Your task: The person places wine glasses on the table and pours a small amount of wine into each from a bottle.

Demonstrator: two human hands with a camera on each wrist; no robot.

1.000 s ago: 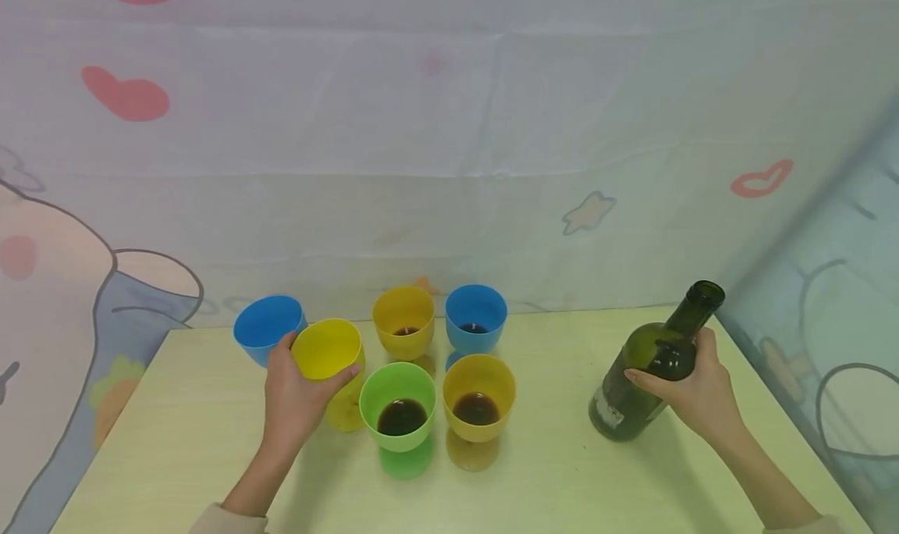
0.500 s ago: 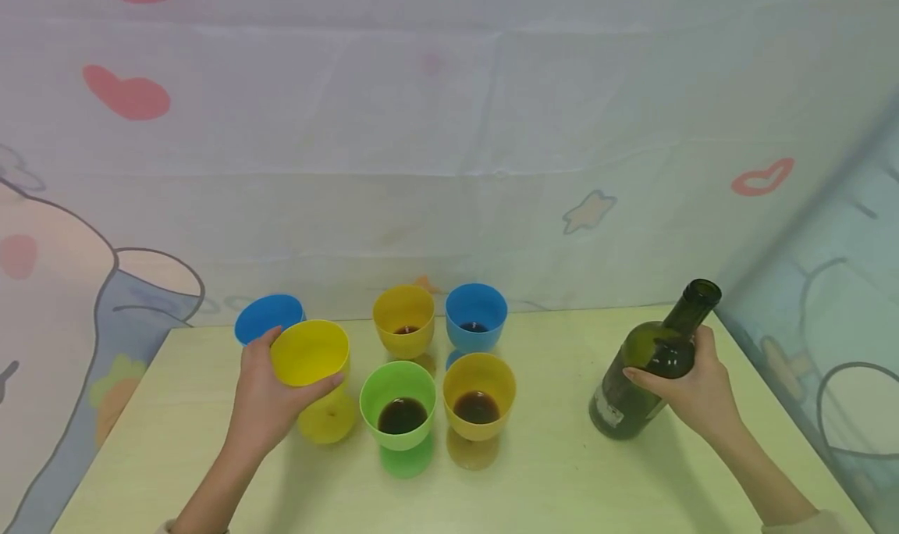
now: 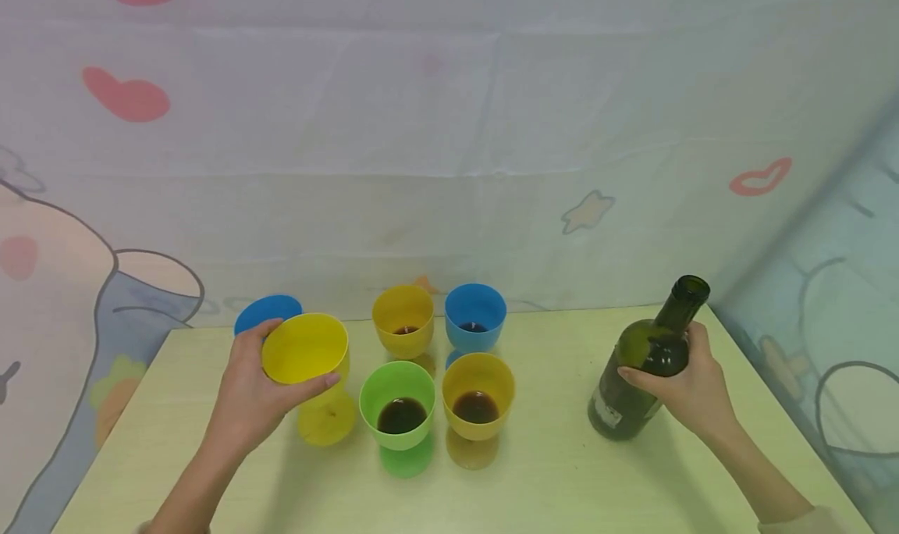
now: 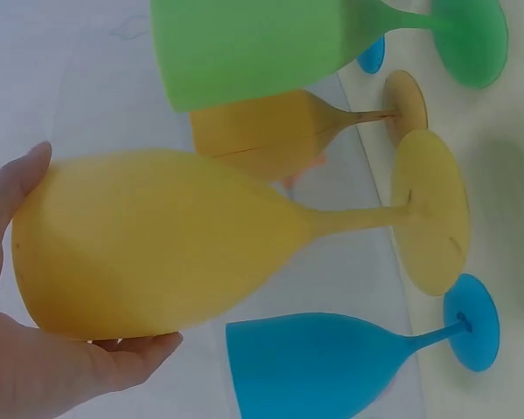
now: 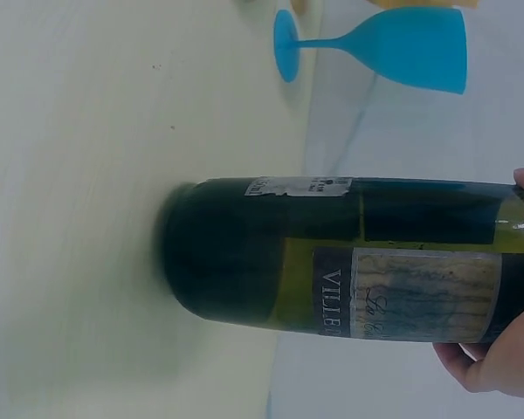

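My left hand [image 3: 249, 397] holds a bright yellow plastic goblet [image 3: 307, 350] by its bowl, thumb on the near side and fingers round the far side. In the left wrist view, that yellow goblet [image 4: 166, 244] shows its stem and round foot close to the table. My right hand [image 3: 691, 389] grips a dark green wine bottle [image 3: 635, 378] around its upper body. The bottle has no cap, and its neck leans slightly right in the head view. In the right wrist view its label [image 5: 419, 295] shows, with the base close to the tabletop.
Right of the yellow goblet stand a green goblet [image 3: 397, 393], an amber goblet [image 3: 479, 389], a second amber goblet [image 3: 403, 319] and a blue goblet [image 3: 476, 315], all with dark liquid. Another blue goblet [image 3: 270, 309] is partly hidden behind my left hand. A printed cloth [image 3: 449, 167] hangs behind the table.
My left hand has moved left with the yellow goblet, away from the green one, and now covers more of the left blue goblet. The bottle's neck has shifted slightly left.
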